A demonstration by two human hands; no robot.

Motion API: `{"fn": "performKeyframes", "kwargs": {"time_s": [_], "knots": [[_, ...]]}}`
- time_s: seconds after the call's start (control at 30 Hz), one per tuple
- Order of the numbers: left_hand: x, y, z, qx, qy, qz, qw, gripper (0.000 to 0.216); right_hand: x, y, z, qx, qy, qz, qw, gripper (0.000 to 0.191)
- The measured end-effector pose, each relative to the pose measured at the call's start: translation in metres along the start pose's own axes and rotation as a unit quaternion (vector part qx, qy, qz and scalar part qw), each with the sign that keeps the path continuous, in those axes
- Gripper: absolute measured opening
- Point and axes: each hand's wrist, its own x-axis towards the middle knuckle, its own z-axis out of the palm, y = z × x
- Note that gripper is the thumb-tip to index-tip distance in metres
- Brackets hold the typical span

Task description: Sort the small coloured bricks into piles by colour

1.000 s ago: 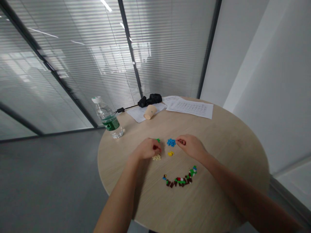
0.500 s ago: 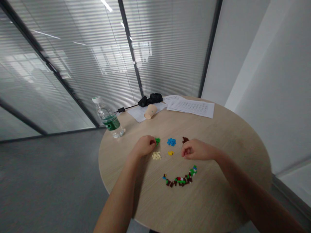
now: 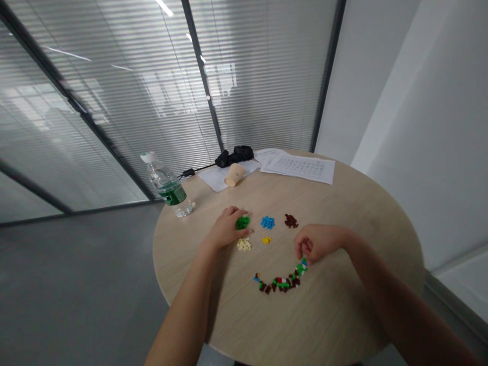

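Note:
My left hand spreads its thumb and fingers around a pile of small green pieces. Just below that lie cream pieces. Blue pieces, yellow pieces and dark brown pieces form separate little heaps. My right hand has its fingers curled together at the right end of a curved row of mixed small toy bricks, coloured brown, green, red, white and blue. What its fingertips pinch, if anything, is hidden.
All this is on a round wooden table. A water bottle stands at the left edge. Behind are a tipped paper cup, printed sheets and a black bundle with a cable. A blinded glass wall rises beyond.
My left hand has opened its fingers around the green pile. My right hand has moved nearer, away from the brown heap to the row's right end, uncovering the brown pieces.

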Motion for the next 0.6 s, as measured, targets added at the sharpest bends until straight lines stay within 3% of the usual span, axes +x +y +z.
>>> {"fn": "performKeyframes", "kwargs": {"time_s": [0.17,0.6], "knots": [[0.002,-0.01,0.01,-0.017,-0.008,0.016,1.0,0.045,0.004,0.0,0.002,-0.018,0.005,-0.004,1.0,0.031],[0.009,-0.008,0.023,-0.01,0.043,0.045,0.998,0.027,0.009,-0.006,0.007,-0.017,0.006,-0.033,0.999,0.029]]}}
